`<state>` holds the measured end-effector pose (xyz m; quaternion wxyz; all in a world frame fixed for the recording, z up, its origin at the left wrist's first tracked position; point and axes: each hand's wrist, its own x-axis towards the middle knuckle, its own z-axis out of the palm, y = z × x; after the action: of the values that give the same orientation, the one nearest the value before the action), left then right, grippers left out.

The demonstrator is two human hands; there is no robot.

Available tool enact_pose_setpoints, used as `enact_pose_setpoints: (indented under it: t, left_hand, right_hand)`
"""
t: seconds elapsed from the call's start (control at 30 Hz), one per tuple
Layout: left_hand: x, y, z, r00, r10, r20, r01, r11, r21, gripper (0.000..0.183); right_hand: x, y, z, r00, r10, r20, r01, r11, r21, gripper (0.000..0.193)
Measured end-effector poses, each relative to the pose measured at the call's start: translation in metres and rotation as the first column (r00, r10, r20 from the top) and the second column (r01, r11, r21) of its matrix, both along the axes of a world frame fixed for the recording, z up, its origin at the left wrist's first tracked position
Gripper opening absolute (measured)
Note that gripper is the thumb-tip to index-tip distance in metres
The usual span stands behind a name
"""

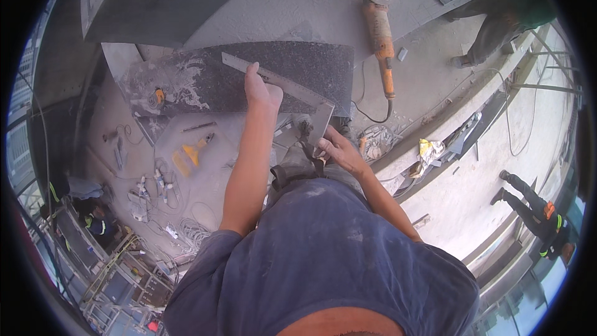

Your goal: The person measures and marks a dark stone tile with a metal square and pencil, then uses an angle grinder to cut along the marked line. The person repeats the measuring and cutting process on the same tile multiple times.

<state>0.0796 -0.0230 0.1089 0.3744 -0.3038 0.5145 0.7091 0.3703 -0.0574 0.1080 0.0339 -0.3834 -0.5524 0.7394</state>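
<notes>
A metal try square (298, 92) lies slantwise across a dark speckled stone slab (217, 90), its short leg pointing back toward my body. My left hand (261, 91) grips the long blade near its far left part, the thumb on top and the other fingers mostly hidden. At the slab's near right corner, my right hand (339, 149) holds the short leg between thumb and fingers. Pale dust smears the slab's left half. A small yellow and black tool (157, 98), perhaps a tape measure, rests there.
An orange angle grinder (380, 43) with its cord lies right of the slab. A yellow brush (193, 154), plugs with cables (149, 190) and a coiled cable (194, 231) lie at left. A large dark panel (168, 6) stands behind. People are at far right (541, 214), upper right (497, 18) and lower left (99, 224).
</notes>
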Motion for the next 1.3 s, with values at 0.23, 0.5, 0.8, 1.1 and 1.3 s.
enact_pose_setpoints:
  t: [0.23, 0.5, 0.8, 1.1, 1.3]
  left_hand:
    - [0.048, 0.005, -0.043, 0.404, -0.817, -0.412, 0.503, 0.574, -0.646, 0.080]
    - [-0.001, -0.016, -0.051, -0.305, -0.932, -0.198, 0.142, 0.161, -0.977, 0.120]
    - [-0.057, 0.015, -0.062, -0.303, -0.940, -0.158, 0.320, 0.057, -0.946, 0.139]
    - [-0.058, 0.005, -0.073, -0.360, -0.917, -0.171, 0.278, 0.069, -0.958, 0.138]
    - [-0.056, 0.004, -0.072, -0.399, -0.899, -0.180, 0.270, 0.072, -0.960, 0.142]
  right_hand:
    - [0.005, -0.011, -0.053, 0.992, -0.020, 0.125, 0.053, 0.964, -0.262, 0.049]
    - [0.006, -0.001, -0.074, 0.805, -0.558, 0.202, 0.579, 0.813, -0.063, 0.046]
    - [-0.001, -0.007, -0.082, 0.750, -0.660, 0.041, 0.659, 0.751, 0.031, 0.039]
    - [0.006, -0.005, -0.076, 0.764, -0.640, 0.074, 0.645, 0.760, -0.078, 0.035]
    - [0.011, -0.005, -0.072, 0.758, -0.643, 0.110, 0.649, 0.761, -0.028, 0.032]
